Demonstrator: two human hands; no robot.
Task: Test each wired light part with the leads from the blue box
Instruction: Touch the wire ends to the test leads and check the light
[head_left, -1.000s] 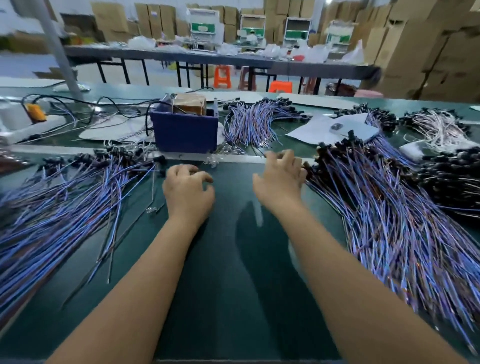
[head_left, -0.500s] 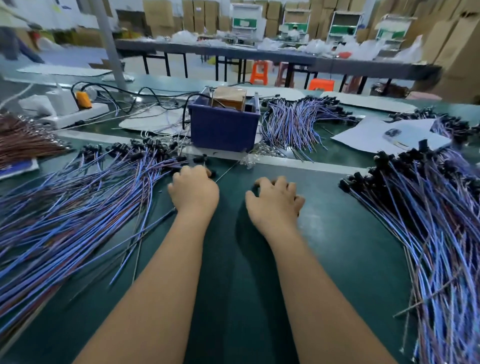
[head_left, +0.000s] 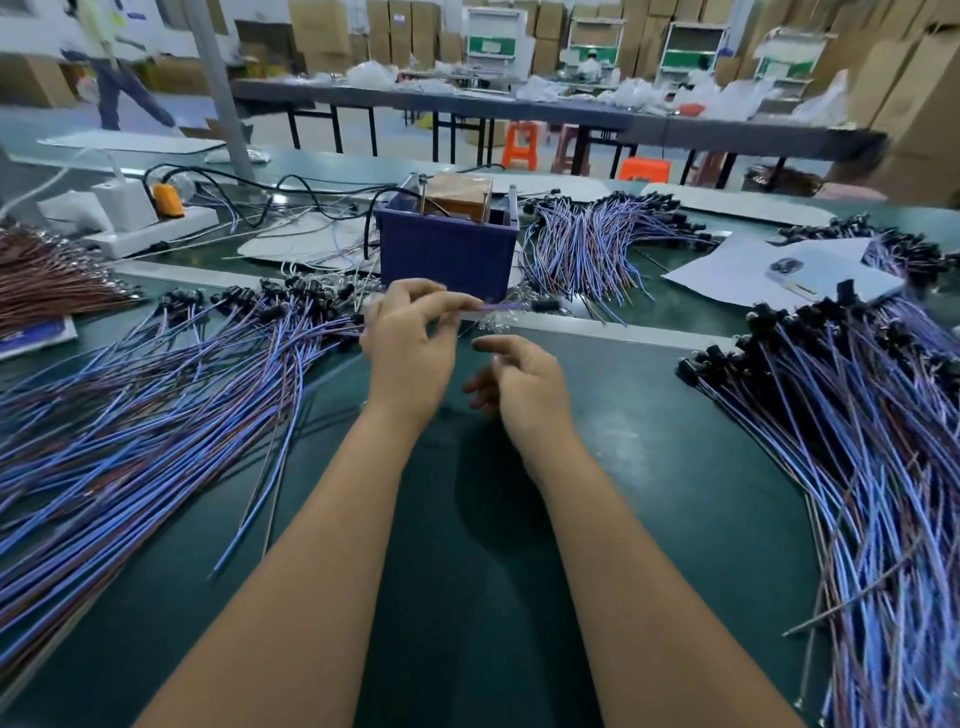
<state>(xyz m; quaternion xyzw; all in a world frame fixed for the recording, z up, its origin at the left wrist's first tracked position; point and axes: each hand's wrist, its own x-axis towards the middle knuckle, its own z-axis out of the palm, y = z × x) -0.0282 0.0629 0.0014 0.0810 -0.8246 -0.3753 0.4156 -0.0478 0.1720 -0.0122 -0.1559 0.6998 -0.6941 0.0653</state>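
- Step: one wired light part (head_left: 511, 305) is up at frame centre, pinched in the left hand (head_left: 410, 343), just in front of the blue box (head_left: 447, 254).
- Right hand (head_left: 519, 384) loosely curled below it; looks empty, leads too blurred to tell.
- Next, prob.: get the box's leads onto the part's wire ends.
- Room: bare mat (head_left: 467, 571) lower centre; wire piles w/ black heads at left (head_left: 156, 395) & right (head_left: 857, 415) edges.

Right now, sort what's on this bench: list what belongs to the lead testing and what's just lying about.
Belongs to the job:
- blue box
- wired part pinched in the left hand
- right hand, holding nothing
- left pile of wired parts
- right pile of wired parts

Lying about:
- power strip
- phone
- white paper
- brown wire bundle
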